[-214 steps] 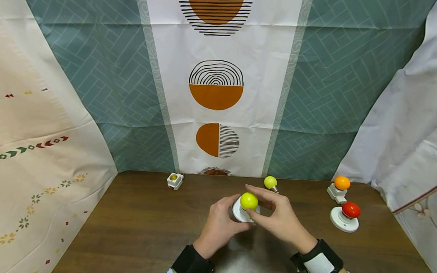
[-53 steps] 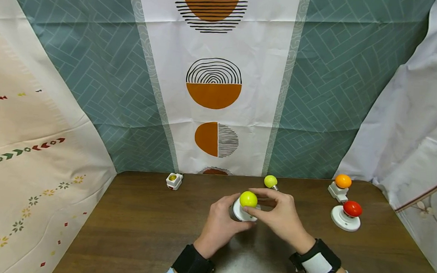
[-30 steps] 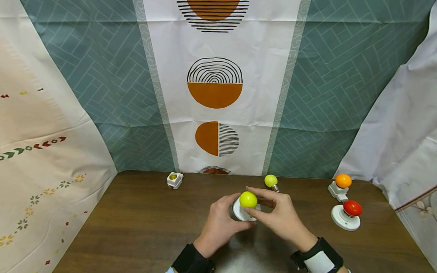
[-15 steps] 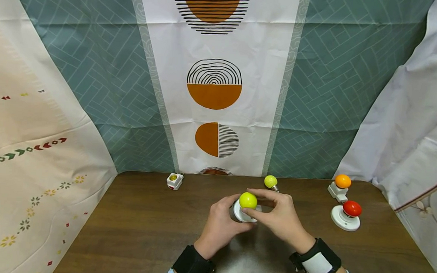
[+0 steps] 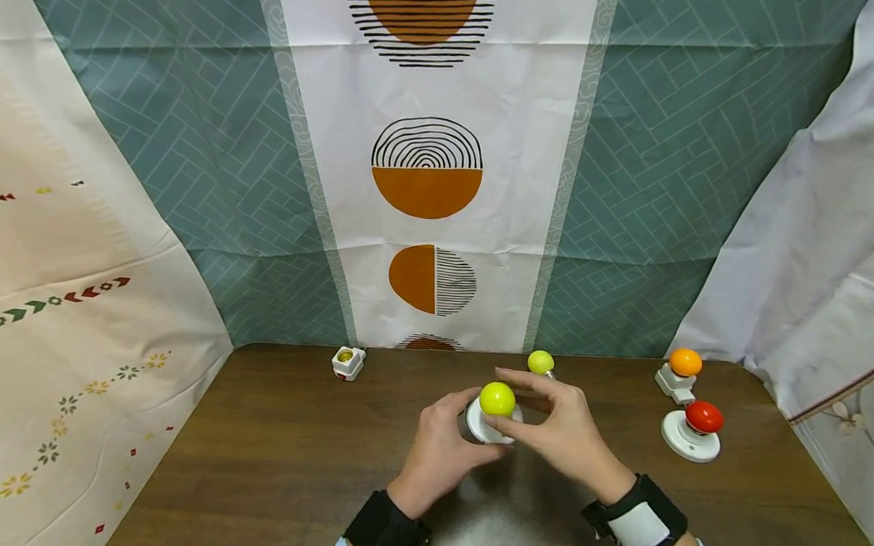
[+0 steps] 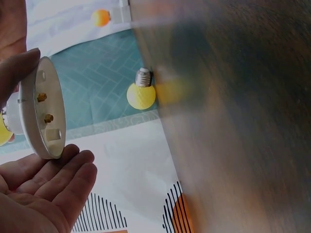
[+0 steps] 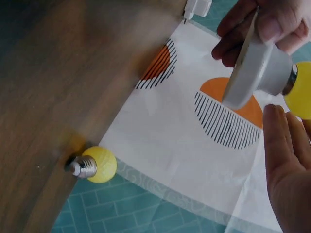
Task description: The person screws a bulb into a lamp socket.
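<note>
My left hand (image 5: 437, 448) grips a round white lamp holder (image 5: 478, 427) by its rim, above the table. A yellow-green round light bulb (image 5: 498, 399) sits in its socket. My right hand (image 5: 566, 431) is curved around the bulb, thumb at its near side and index finger at its far side; finger contact is partly hidden. In the left wrist view the holder's hollow back (image 6: 54, 99) shows brass screws. The right wrist view shows a strip of metal screw base (image 7: 291, 80) between bulb (image 7: 301, 92) and holder.
Beyond the right hand, a second yellow-green bulb (image 5: 540, 362) lies near the table's back edge. At back left stands a small white socket (image 5: 348, 363). At right are an orange bulb (image 5: 685, 362) in a white holder and a red bulb (image 5: 704, 417) in a round white holder.
The right hand's fingers shift slightly around the bulb, the index finger rising a little. The left hand and lamp holder stay in nearly the same place.
</note>
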A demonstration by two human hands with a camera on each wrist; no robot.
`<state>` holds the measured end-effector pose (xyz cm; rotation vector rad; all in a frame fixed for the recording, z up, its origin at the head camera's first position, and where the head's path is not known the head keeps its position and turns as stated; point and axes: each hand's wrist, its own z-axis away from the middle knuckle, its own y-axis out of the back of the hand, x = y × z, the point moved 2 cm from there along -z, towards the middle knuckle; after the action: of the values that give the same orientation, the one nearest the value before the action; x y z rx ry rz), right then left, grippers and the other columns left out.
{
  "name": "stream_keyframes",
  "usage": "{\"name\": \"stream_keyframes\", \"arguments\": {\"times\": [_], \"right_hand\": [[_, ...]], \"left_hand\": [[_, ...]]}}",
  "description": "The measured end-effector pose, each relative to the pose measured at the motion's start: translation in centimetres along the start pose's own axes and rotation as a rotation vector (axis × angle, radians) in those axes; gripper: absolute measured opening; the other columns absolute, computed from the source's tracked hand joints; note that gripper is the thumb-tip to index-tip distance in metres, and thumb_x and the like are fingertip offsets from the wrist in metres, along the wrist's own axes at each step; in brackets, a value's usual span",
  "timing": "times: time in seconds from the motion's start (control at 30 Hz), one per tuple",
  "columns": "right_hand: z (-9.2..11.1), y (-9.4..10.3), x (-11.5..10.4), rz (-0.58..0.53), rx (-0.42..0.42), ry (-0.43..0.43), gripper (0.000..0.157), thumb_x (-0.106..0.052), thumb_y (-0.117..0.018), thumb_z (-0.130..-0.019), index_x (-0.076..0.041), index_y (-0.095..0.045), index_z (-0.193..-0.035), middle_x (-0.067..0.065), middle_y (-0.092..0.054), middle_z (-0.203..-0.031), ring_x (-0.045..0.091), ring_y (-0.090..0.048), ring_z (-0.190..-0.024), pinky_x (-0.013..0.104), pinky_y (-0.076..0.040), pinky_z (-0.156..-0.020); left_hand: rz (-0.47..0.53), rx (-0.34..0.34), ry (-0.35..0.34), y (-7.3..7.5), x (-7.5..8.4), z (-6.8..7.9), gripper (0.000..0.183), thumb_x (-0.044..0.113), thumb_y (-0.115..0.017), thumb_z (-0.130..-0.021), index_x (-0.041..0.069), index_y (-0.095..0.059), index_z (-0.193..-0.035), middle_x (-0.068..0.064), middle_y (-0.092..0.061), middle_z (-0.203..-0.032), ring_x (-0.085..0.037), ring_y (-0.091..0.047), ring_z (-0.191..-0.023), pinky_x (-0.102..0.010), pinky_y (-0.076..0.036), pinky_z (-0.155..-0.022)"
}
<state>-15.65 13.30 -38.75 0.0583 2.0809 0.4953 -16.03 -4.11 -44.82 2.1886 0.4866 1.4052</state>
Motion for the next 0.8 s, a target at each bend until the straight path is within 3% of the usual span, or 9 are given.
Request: {"name": "stream_keyframes", "arguments": {"times": [0.13, 0.3, 0.6, 0.8], "right_hand": [[0.1, -0.1, 2.2, 0.013, -0.063, 0.011, 0.052, -0.029, -0.074, -0.079, -0.019, -0.056, -0.127, -0.005, -0.056, -0.123, 0.012, -0.054, -0.109, 0.031, -0.045, -0.085], [0.1, -0.4, 2.5, -0.032, -0.081, 0.002, 0.049, -0.025, -0.073, -0.08, -0.013, -0.058, -0.124, 0.002, -0.058, -0.121, 0.017, -0.058, -0.103, 0.032, -0.046, -0.084], [0.3, -0.5, 2.4, 0.001, -0.007, -0.01, 0.047, -0.028, -0.077, -0.076, -0.013, -0.063, -0.118, -0.005, -0.063, -0.111, 0.013, -0.061, -0.095, 0.036, -0.05, -0.077], [0.2, -0.5, 0.5, 0.007, 0.083, -0.027, 0.044, -0.024, -0.08, -0.071, -0.011, -0.066, -0.11, -0.002, -0.066, -0.102, 0.014, -0.063, -0.086, 0.038, -0.051, -0.071]], "left_hand": [[-0.003, -0.005, 0.008, 0.1, 0.0, 0.0, 0.073, 0.049, -0.08, -0.064, 0.02, -0.055, -0.127, 0.012, -0.055, -0.113, -0.006, -0.052, -0.099, -0.028, -0.044, -0.082], [-0.002, -0.011, 0.021, 0.0, -0.1, 0.0, 0.074, 0.05, -0.08, -0.064, 0.021, -0.055, -0.127, 0.012, -0.055, -0.113, -0.006, -0.051, -0.099, -0.03, -0.045, -0.082], [0.018, -0.009, 0.012, 0.1, 0.1, 0.2, 0.072, 0.047, -0.081, -0.064, 0.021, -0.056, -0.126, 0.013, -0.057, -0.111, -0.005, -0.053, -0.096, -0.026, -0.045, -0.08], [0.03, 0.009, 0.006, 0.0, 0.0, 0.1, 0.071, 0.049, -0.08, -0.064, 0.022, -0.056, -0.126, 0.014, -0.057, -0.111, -0.004, -0.054, -0.095, -0.025, -0.046, -0.078]]}}
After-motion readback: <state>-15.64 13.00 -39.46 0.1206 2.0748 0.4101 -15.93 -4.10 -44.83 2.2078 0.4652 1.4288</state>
